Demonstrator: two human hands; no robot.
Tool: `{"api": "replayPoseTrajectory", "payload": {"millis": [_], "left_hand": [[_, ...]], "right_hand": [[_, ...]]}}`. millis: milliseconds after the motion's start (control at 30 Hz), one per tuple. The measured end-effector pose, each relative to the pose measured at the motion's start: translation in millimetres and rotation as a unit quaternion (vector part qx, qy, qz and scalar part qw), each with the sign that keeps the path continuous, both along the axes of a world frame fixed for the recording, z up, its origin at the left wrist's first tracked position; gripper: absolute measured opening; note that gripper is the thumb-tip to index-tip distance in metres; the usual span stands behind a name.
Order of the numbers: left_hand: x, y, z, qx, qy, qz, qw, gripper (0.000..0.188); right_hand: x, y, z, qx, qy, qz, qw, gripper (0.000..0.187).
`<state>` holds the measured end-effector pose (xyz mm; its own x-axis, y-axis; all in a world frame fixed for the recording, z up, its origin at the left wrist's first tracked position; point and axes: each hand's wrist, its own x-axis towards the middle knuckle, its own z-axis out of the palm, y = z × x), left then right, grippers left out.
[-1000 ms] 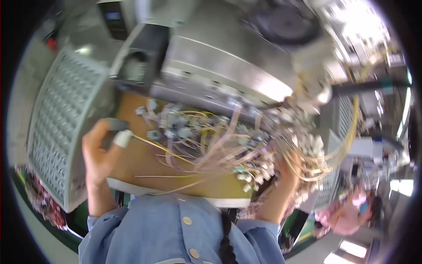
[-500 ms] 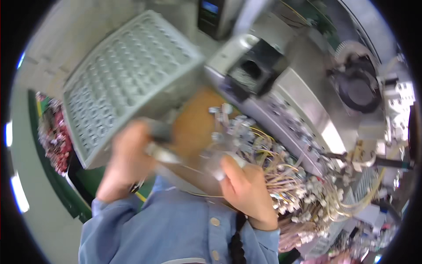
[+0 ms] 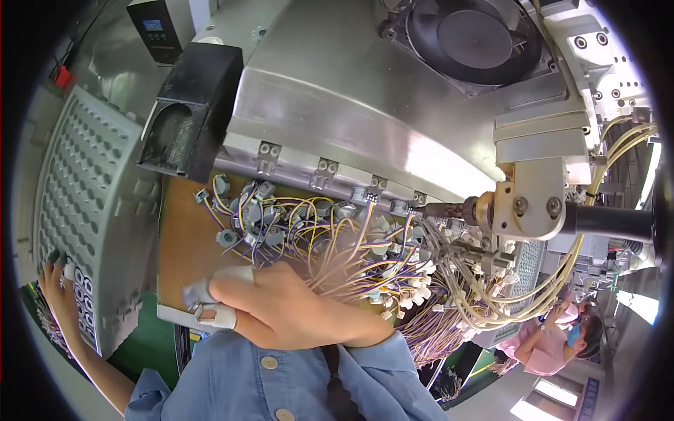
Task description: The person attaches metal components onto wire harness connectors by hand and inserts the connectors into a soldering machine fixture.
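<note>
At the far left, my left hand [image 3: 60, 291] reaches over the near end of a grey tray [image 3: 112, 133] with rows of round pockets. Its fingers are apart, one tip in a dark cover and another in a white one, beside round parts [image 3: 86, 298] sitting in the pockets. My right hand [image 3: 281, 305] is closed over the near edge of a brown board [image 3: 186, 242], white covers on its fingers. A blurred grey shape [image 3: 196, 292] shows at its fingertips; whether it is held cannot be made out. Grey round parts with yellow and purple wires [image 3: 337, 231] lie just beyond.
A metal machine with small clamps [image 3: 267, 158] runs behind the board, a black box [image 3: 193, 112] at its left. On the right, a metal nozzle assembly [image 3: 456, 210] points left above bundled tubes. A black fan [image 3: 474, 38] sits above. A person in pink [image 3: 547, 344] is far right.
My left hand has moved left and away from my right hand, to the tray. My right hand has moved left. The whole view has turned, bringing the machine and nozzle nearer.
</note>
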<state>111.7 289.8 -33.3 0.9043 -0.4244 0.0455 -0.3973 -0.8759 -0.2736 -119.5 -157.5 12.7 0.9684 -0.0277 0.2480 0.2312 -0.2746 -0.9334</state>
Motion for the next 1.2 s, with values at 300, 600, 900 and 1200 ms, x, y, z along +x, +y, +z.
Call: {"api": "replayPoseTrajectory", "payload": {"millis": [300, 600, 900, 1200], "left_hand": [[-45.2, -72.4, 34.3, -0.572, 0.131, 0.052, 0.808, 0.052], [-141.3, -263.5, 32.9, -0.651, 0.441, -0.187, 0.589, 0.041], [-139.6, -260.7, 35.4, -0.634, 0.437, -0.254, 0.586, 0.029], [-137.7, -260.6, 39.6, -0.638, 0.266, -0.346, 0.634, 0.033]], "right_hand": [[-5.2, -4.2, -1.8, 0.120, 0.114, 0.014, 0.986, 0.011], [-8.1, 2.9, 15.1, -0.017, 0.102, -0.045, 0.994, 0.020], [-15.0, 6.4, 20.7, -0.028, 0.094, -0.001, 0.995, 0.013], [-8.6, 5.5, 34.2, -0.035, 0.202, 0.030, 0.978, 0.024]]}}
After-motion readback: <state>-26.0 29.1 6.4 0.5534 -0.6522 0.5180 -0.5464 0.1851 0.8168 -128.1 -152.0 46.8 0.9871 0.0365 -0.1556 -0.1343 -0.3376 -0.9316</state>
